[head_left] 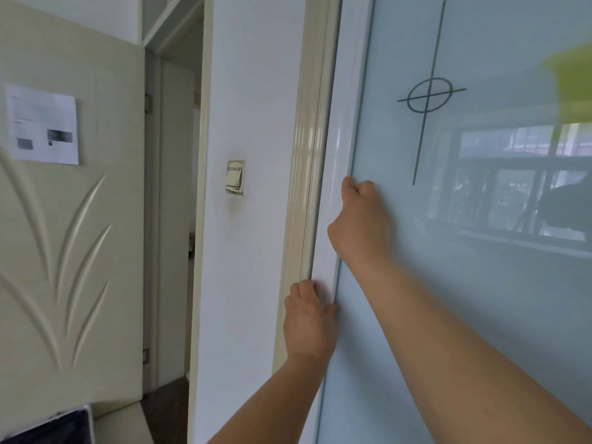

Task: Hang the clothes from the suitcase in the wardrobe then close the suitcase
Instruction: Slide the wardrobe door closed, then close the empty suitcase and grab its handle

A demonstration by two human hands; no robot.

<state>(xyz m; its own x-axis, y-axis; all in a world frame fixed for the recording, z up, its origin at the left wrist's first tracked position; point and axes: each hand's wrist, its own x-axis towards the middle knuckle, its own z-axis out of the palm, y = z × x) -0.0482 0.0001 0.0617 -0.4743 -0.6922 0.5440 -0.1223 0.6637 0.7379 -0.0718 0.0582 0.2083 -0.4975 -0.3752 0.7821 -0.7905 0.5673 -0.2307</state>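
The wardrobe's sliding door [480, 283] is a pale blue glass panel with a white frame and a dark line-and-circle mark. It fills the right half of the view and stands closed against the cream jamb [301, 187]. My left hand [309, 322] grips the door's white left edge low down, fingers curled round it. My right hand [360, 219] holds the same edge higher up, its fingers curled behind the frame strip. The suitcase and the clothes are not in view.
A white wall with a light switch [235, 177] stands left of the wardrobe. Further left is an open cream room door [70, 235] with a paper sheet [43, 125] taped on it. A blurred yellow-green thing [573, 75] shows at the right edge.
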